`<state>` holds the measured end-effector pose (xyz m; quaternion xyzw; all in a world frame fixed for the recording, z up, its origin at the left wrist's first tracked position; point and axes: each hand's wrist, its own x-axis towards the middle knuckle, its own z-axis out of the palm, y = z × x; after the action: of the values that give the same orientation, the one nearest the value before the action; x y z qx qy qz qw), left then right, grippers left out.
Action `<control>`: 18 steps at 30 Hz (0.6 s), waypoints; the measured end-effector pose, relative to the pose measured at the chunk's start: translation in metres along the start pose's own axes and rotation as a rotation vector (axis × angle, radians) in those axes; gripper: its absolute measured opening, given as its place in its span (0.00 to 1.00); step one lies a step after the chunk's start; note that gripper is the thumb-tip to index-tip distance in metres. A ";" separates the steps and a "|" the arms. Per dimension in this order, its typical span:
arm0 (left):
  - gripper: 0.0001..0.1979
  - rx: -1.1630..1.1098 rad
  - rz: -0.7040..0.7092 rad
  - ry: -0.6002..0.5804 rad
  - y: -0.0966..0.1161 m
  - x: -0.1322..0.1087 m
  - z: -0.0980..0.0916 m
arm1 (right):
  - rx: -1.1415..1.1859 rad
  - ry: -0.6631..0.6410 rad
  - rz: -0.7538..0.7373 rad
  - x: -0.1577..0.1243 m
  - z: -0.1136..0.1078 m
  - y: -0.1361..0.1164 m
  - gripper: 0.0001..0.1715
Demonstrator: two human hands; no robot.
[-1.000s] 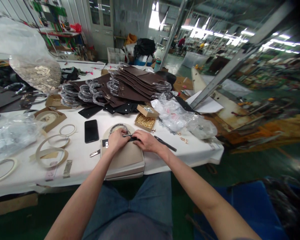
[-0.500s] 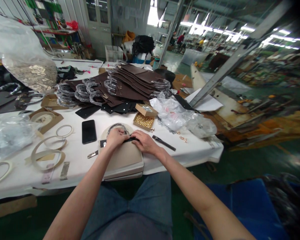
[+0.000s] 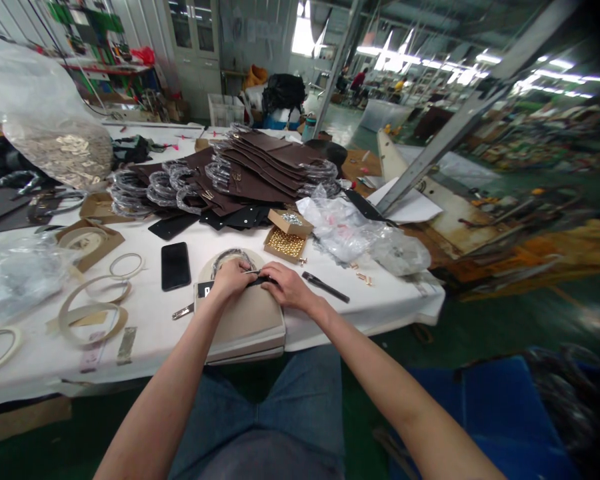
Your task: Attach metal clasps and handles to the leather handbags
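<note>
Nearby (past both hands [image 3: 233,277] [image 3: 287,285]), a box [image 3: 281,257] holds studs [image 3: 285,244].

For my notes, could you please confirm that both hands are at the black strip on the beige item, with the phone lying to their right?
Not quite: the head view shows the phone left of the left hand and right hand, which are indeed at the black strip on the beige item.

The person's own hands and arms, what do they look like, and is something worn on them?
The left hand and right hand are bare, without gloves. Both forearms show no sleeve, watch or bracelet, and no markings are visible.
</note>
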<state>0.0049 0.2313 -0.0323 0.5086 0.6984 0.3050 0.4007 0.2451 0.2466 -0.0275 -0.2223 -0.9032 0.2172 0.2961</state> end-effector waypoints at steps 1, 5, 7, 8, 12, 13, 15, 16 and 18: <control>0.18 0.000 0.005 0.002 -0.001 0.000 0.000 | 0.002 0.002 0.001 0.000 0.000 0.000 0.14; 0.17 0.022 0.038 0.010 -0.003 -0.002 0.002 | 0.004 0.017 0.010 -0.001 0.002 0.001 0.14; 0.17 0.035 0.051 0.012 -0.004 -0.003 0.001 | 0.001 0.018 0.011 -0.001 0.002 0.000 0.15; 0.17 0.040 0.054 0.012 -0.005 -0.003 0.001 | -0.001 0.015 0.009 0.000 0.002 0.000 0.15; 0.16 0.048 0.048 -0.014 -0.005 -0.001 0.000 | -0.016 -0.001 0.000 0.001 -0.001 -0.003 0.15; 0.16 0.048 0.045 -0.024 -0.005 0.000 0.000 | -0.020 -0.004 -0.003 0.002 -0.002 -0.003 0.15; 0.16 0.047 0.040 -0.036 -0.006 0.002 0.000 | -0.028 -0.013 -0.008 0.002 -0.002 -0.003 0.14; 0.16 0.047 0.038 -0.035 -0.006 0.003 0.000 | -0.032 -0.018 -0.009 0.002 -0.002 -0.003 0.14; 0.16 0.053 0.036 -0.028 -0.007 0.003 0.000 | -0.034 -0.021 -0.009 0.003 -0.001 -0.003 0.14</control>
<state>0.0012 0.2322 -0.0385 0.5358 0.6912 0.2865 0.3911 0.2431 0.2461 -0.0243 -0.2209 -0.9108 0.2027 0.2837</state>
